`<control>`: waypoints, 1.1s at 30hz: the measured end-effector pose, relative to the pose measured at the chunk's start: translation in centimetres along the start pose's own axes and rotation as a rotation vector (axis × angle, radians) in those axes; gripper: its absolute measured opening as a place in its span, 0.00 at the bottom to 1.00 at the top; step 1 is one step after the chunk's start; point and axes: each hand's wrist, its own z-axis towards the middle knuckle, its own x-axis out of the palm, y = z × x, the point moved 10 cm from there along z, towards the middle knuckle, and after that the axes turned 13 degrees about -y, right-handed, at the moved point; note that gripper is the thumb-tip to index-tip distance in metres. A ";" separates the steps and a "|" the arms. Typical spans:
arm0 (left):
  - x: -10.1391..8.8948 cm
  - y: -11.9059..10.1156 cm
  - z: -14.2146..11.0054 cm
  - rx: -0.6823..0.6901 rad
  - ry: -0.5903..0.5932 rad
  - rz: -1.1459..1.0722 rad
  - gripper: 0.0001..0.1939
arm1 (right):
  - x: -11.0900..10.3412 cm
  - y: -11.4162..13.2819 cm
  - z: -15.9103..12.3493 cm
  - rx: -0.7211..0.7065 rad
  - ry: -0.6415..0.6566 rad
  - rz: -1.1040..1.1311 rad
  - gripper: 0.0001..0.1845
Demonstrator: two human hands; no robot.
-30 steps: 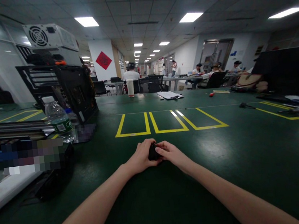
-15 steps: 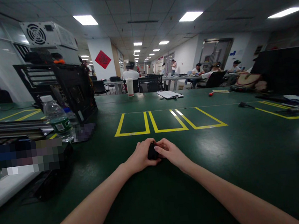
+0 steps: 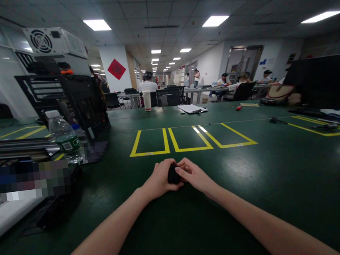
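A small, dark, rounded object [image 3: 173, 175] is between my hands, just above or on the green table [image 3: 218, 220]; its kind cannot be made out. My left hand [image 3: 160, 179] is wrapped round it from the left, thumb below and fingers over the top. From the right, my right hand [image 3: 194, 176] pinches at its side with thumb and forefinger. The fingers cover much of the object. Beyond the hands, three frames of yellow tape [image 3: 189, 150] are marked on the table.
On the left stand a water bottle [image 3: 65, 136] and a black computer case [image 3: 84, 100] topped by a power supply [image 3: 54, 41]. A tall cup [image 3: 147, 100] and a clipboard [image 3: 191, 108] are at the far edge. Cables [image 3: 276, 120] lie to the right. People sit in the background.
The view has shifted very slightly. Both hands stay at the dark object, which shows a little differently between the fingers.
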 end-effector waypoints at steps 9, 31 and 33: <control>0.3 0.7 0.0 -0.002 -0.025 0.010 0.28 | 0.2 -1.3 0.5 0.074 0.018 0.021 0.15; -0.1 0.3 0.2 0.006 -0.036 0.033 0.27 | 0.5 0.4 -0.3 0.016 0.061 0.014 0.14; -0.2 0.3 0.2 0.000 -0.037 0.032 0.27 | 0.3 0.4 -0.4 0.026 0.048 0.005 0.12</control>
